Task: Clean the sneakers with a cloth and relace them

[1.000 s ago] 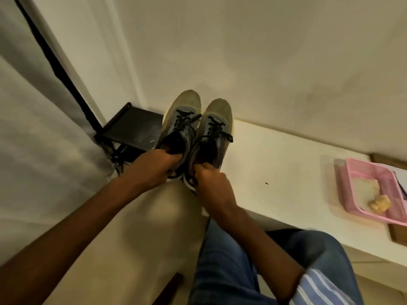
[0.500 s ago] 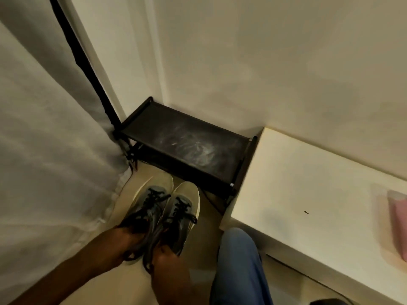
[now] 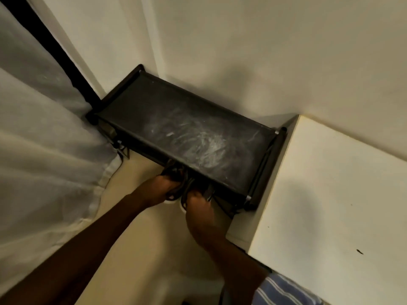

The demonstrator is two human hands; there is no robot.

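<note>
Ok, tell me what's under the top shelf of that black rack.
Under the black rack's dusty top shelf sit the two sneakers. Only their heel ends show, gripped by the left hand and right hand. Toes and laces are covered by the shelf.

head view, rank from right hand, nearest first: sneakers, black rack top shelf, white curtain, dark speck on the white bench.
1. sneakers: in the grip of the right hand, under the rack's front edge.
2. black rack top shelf: just above and beyond the hand.
3. white curtain: far left.
4. dark speck: far right on the white bench.
</note>
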